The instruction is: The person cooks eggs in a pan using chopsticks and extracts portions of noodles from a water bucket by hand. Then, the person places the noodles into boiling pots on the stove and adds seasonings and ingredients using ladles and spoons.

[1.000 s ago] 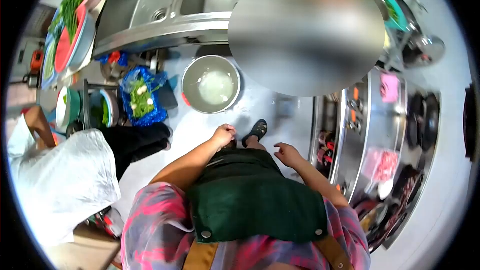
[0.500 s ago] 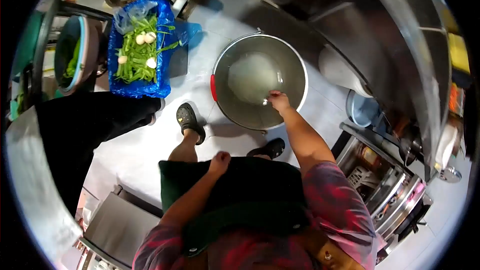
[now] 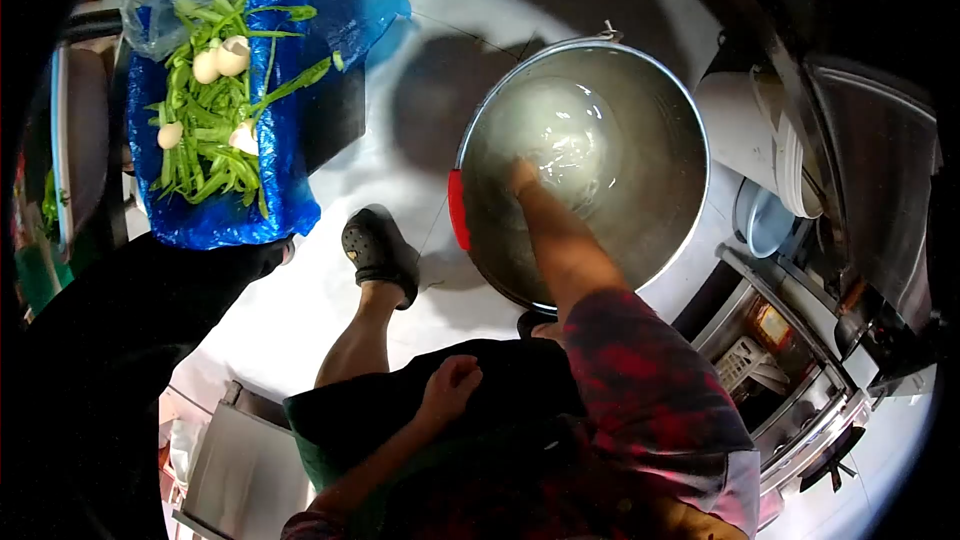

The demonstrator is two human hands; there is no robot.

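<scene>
My right arm reaches down into a large metal bucket [image 3: 688, 180] on the floor, which has a red grip on its left rim. Cloudy whitish liquid [image 3: 560, 120] lies in the bucket, its surface rippled. The visible part of my right hand [image 3: 524, 176] is at the liquid; its fingers are hidden, so I cannot tell what they hold. My left hand [image 3: 452, 390] is curled closed in front of the dark apron [image 3: 530, 370], with nothing showing in it.
At the left, a blue-lined bin [image 3: 285, 140] holds green vegetable trimmings [image 3: 215, 150] and several eggshells [image 3: 232, 55]. A person's dark-clothed leg [image 3: 150, 300] stands beside it. A pale blue basin [image 3: 765, 218] and a shelf unit [image 3: 810, 410] are at the right.
My right hand has gone down into the bucket's liquid, which now ripples. My view has moved lower and closer to the bucket. My left hand stays curled near the apron.
</scene>
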